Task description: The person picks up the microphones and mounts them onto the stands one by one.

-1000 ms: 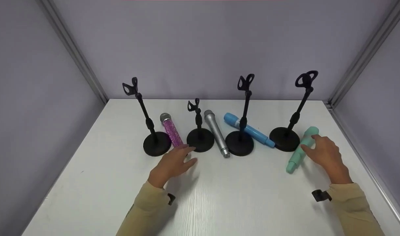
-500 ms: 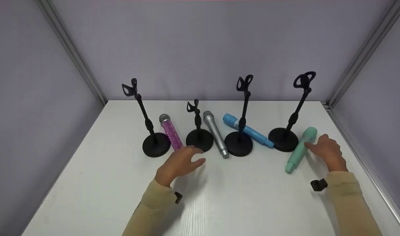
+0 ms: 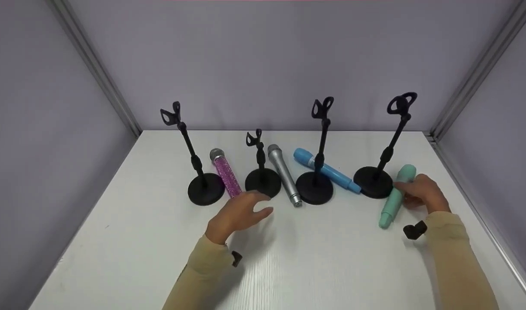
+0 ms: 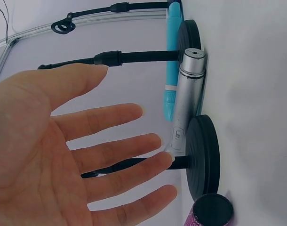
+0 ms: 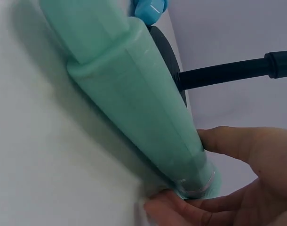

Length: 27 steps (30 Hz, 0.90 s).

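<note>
The right hand [image 3: 423,193] pinches the green mic [image 3: 393,206] between thumb and fingers. The left hand [image 3: 236,216] has its fingers spread, near the pink mic [image 3: 227,175]; ahead to its right lies the silver mic [image 3: 284,174].

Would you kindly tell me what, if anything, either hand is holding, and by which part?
The right hand holds the mint-green microphone near its head end, thumb on one side and fingers on the other; the left hand holds nothing.
</note>
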Each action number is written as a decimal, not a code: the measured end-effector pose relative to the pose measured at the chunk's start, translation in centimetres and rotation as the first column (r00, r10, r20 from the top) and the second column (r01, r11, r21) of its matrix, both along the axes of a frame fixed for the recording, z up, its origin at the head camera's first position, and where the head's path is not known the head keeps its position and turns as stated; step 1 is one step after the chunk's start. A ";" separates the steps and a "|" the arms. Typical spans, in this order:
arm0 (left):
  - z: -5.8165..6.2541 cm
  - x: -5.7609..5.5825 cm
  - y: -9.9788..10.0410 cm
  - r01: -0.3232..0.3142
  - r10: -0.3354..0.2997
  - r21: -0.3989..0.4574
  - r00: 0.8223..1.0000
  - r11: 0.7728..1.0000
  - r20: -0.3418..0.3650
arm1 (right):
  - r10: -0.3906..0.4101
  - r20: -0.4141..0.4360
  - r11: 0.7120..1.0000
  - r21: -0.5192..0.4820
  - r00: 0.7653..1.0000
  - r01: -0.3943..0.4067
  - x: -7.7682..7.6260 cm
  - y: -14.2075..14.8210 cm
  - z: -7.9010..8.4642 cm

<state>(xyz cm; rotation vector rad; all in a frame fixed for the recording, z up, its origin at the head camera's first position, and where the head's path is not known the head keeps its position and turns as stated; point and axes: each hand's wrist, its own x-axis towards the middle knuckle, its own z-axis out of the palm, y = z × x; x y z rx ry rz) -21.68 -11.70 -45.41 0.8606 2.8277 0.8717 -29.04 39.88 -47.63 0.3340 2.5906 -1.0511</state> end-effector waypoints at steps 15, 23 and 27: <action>-0.2 -0.1 -0.1 -0.015 0.015 -0.005 1.000 1.000 0.020 | -0.062 -0.016 0.981 -0.187 0.998 0.058 -0.1 -0.1 0.5; -0.2 -0.2 -0.3 0.001 -0.002 0.014 1.000 1.000 0.019 | -0.099 -0.180 0.978 -0.200 0.979 0.062 0.2 0.1 3.5; -0.3 -0.2 -0.4 0.011 -0.012 0.022 1.000 1.000 0.012 | -0.137 -0.218 0.970 -0.228 0.966 0.087 0.5 0.3 4.8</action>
